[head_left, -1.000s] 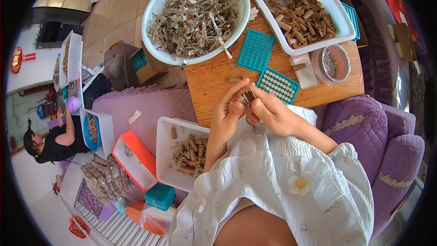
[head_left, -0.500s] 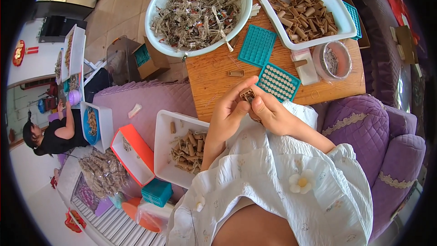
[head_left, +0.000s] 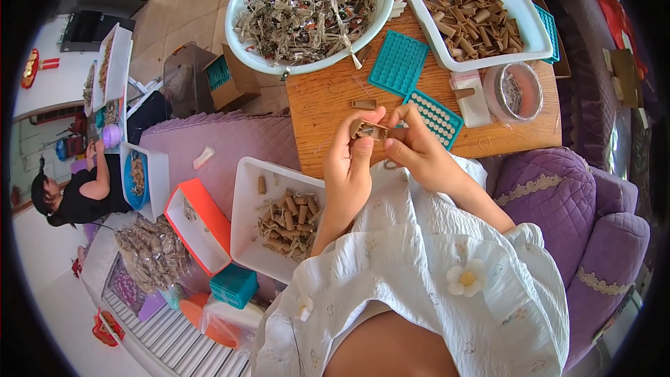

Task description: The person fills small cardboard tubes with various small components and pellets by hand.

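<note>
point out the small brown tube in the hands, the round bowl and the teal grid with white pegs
brown tube (head_left: 370, 129), head view, its middle between the fingertips
round bowl (head_left: 246, 56), head view, its left rim
teal grid (head_left: 441, 117), head view, its pegged face

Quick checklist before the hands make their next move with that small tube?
1. Tube held by both hands: ok, left hand and right hand pinch it above the table.
2. Teal grid tray within reach: ok, just beyond the right hand.
3. Spare tube on the table: ok, lying apart from the hands.
4. Tube's end state: cannot tell, fingers cover it.
5. White tray of tubes beside the left forearm: ok, level on the sofa.
</note>
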Available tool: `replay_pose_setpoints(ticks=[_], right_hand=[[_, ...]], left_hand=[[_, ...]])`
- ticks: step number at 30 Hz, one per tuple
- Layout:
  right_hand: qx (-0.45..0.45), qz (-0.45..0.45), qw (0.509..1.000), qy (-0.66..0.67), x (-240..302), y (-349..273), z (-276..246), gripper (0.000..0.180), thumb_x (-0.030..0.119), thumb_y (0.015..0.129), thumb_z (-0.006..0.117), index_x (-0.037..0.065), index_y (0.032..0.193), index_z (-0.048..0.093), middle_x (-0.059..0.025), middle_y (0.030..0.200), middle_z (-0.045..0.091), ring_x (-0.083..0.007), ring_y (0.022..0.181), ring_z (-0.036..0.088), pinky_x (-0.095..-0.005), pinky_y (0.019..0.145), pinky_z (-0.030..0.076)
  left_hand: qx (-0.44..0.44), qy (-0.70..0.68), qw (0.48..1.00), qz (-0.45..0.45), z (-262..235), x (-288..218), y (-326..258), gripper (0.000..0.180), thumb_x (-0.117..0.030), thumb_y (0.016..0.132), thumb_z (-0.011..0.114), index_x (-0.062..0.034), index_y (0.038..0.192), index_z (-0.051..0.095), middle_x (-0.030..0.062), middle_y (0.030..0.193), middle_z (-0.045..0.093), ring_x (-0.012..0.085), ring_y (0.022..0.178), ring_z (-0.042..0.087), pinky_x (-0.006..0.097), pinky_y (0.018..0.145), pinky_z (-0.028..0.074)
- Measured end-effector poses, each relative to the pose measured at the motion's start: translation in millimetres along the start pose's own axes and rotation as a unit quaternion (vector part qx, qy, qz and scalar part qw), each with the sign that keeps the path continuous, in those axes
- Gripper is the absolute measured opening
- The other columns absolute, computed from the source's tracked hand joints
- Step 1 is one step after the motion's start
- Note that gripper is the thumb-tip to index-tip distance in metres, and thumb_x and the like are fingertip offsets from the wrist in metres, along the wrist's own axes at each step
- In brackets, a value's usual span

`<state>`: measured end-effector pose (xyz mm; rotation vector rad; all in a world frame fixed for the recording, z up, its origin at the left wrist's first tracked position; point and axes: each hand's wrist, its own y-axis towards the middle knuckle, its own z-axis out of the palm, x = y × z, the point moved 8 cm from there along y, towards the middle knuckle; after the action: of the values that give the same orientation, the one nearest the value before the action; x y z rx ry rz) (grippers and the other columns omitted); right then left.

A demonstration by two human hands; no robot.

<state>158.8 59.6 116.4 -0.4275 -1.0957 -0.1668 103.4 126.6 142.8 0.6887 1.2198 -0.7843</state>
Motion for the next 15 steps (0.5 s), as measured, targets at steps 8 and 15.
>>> replay_pose_setpoints(ticks=[8,15], right_hand=[[-0.109,-0.135,0.941,-0.292,41,-8,-2,0.02,-0.002,0.08,0.045,0.0,0.093,0.03,-0.017,0.075,0.053,-0.0292,0.065,0.055,-0.0329,0.054,0.042],[-0.083,-0.185,0.933,-0.298,32,-9,-3,0.019,-0.004,0.081,0.042,0.0,0.096,0.03,-0.0186,0.081,0.052,-0.0325,0.073,0.056,-0.0342,0.058,0.044]], left_hand=[[-0.107,-0.04,0.993,0.003,-5,-1,-7,0.026,-0.014,0.087,0.042,-0.0008,0.109,0.041,0.0122,0.104,0.052,0.0126,0.086,0.053,0.019,0.053,0.046],[-0.132,-0.154,0.977,-0.062,-4,13,-10,0.028,-0.017,0.088,0.041,-0.0025,0.111,0.04,0.011,0.106,0.051,0.014,0.085,0.054,0.02,0.055,0.048]])
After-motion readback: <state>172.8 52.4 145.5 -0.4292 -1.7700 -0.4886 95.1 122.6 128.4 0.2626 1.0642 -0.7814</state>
